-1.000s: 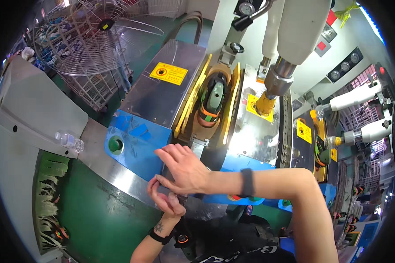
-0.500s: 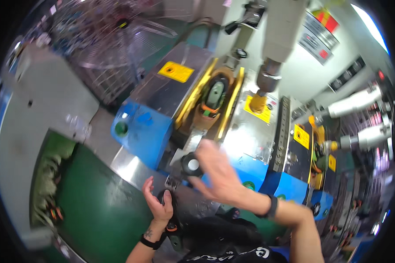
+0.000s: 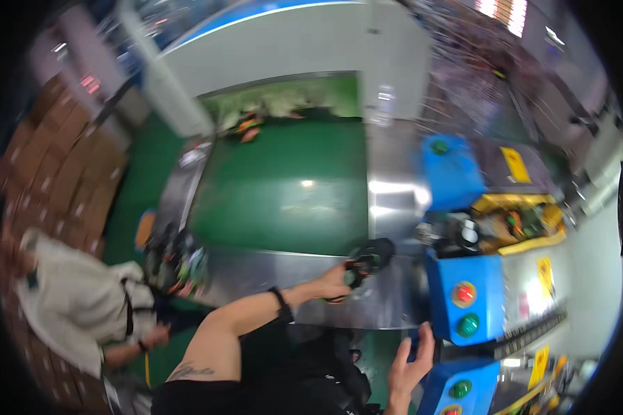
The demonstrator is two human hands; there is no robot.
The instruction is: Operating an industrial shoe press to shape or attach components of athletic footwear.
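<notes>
My left hand (image 3: 334, 282) is closed round the heel end of a black sandal-like shoe (image 3: 372, 257) with green patches, held over the steel tabletop (image 3: 304, 273). Motion blurs the shoe's details. Lower right, my right hand (image 3: 410, 368) holds nothing, its fingers apart, close to the blue machine housing (image 3: 488, 280) with red and green push buttons. Beyond that hand, a yellow-walled press slot (image 3: 522, 243) holds a green and orange piece (image 3: 519, 223), blurred. A black knob with a white top (image 3: 468, 234) stands at the slot's near end.
A green conveyor belt (image 3: 284, 187) runs ahead, with an orange and dark shoe (image 3: 248, 128) at its far end. Several shoes are piled (image 3: 176, 266) on the left steel edge. A person in a light top (image 3: 83, 297) stands at left by stacked cartons (image 3: 62, 159).
The view has swung left toward the belt. My right hand has left the black knob and dropped back. My left hand, earlier open beside a dark object, now grips the shoe.
</notes>
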